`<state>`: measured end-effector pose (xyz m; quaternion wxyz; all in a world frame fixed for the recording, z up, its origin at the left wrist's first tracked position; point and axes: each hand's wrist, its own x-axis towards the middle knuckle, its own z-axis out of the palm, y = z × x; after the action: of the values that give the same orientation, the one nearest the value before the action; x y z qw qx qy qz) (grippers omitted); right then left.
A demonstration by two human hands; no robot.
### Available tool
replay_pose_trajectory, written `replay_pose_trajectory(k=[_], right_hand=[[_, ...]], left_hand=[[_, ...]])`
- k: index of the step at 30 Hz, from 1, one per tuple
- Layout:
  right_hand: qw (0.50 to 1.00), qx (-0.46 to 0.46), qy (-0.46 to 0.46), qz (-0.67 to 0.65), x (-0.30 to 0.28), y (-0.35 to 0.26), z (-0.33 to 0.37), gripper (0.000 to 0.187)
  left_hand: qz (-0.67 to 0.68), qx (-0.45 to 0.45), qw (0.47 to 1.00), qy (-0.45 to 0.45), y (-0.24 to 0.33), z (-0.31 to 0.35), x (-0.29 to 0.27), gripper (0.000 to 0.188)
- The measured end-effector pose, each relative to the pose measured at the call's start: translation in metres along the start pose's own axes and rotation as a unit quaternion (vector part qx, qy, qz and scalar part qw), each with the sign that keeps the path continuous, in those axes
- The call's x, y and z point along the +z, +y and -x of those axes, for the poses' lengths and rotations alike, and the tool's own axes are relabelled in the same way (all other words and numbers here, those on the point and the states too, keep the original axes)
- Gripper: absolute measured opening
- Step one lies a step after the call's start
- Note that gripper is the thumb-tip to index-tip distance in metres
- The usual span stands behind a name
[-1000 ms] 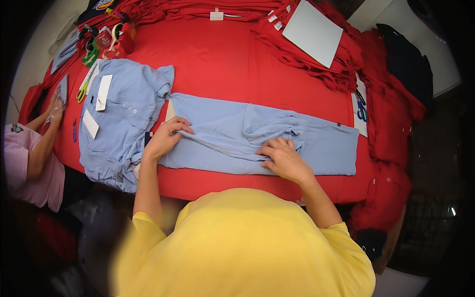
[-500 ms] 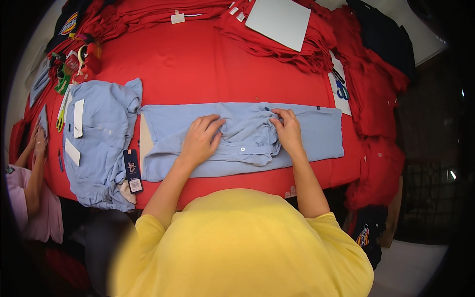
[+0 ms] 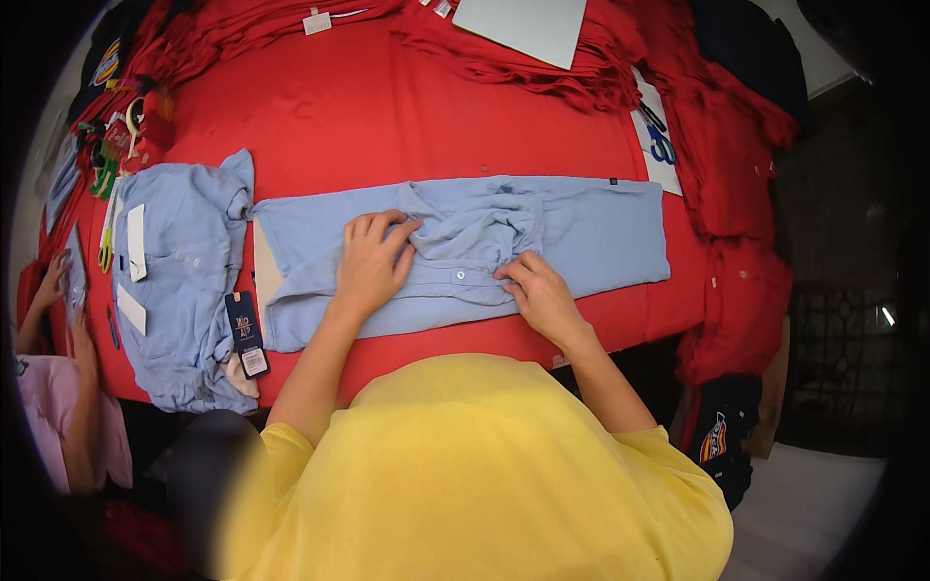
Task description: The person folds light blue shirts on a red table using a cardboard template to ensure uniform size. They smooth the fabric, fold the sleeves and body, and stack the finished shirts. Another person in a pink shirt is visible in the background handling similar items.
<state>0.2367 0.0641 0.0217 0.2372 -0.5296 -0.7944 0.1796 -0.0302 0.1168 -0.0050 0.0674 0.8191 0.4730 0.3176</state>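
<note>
A light blue shirt (image 3: pixel 605 232) lies folded into a long strip in front of me, its middle bunched up around a buttoned placket. A beige card (image 3: pixel 263 257) sticks out at the strip's left end. My left hand (image 3: pixel 371 259) rests on the cloth left of the bunched part, fingers apart and slightly bent. At the placket's right end, my right hand (image 3: pixel 542 300) pinches the shirt's cloth between thumb and fingers.
Left lies another light blue garment (image 3: pixel 179 261) with white tags and a navy hang tag (image 3: pixel 246 334). Red garments (image 3: pixel 523 58) under a white board (image 3: pixel 528 24) are piled at the back. Scissors (image 3: pixel 662 145) lie back right. A co-worker's hands (image 3: pixel 68 290) are far left.
My right hand has moved from the far edge of the bunched cloth to the near side, by the placket. My left hand stays on the shirt. The view has shifted slightly.
</note>
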Motion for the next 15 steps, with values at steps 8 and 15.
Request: replay_pose_trajectory(k=[8,15], right_hand=[[0.988,0.091,0.109,-0.056,-0.035,0.017,-0.01,0.021],[0.977,-0.053,0.144,0.147,0.032,0.023,-0.042,0.032]], left_hand=[[0.005,-0.011,0.999,0.032,0.007,-0.01,-0.017,0.034],[-0.064,0.039,0.995,-0.066,0.035,-0.008,0.02,0.051]])
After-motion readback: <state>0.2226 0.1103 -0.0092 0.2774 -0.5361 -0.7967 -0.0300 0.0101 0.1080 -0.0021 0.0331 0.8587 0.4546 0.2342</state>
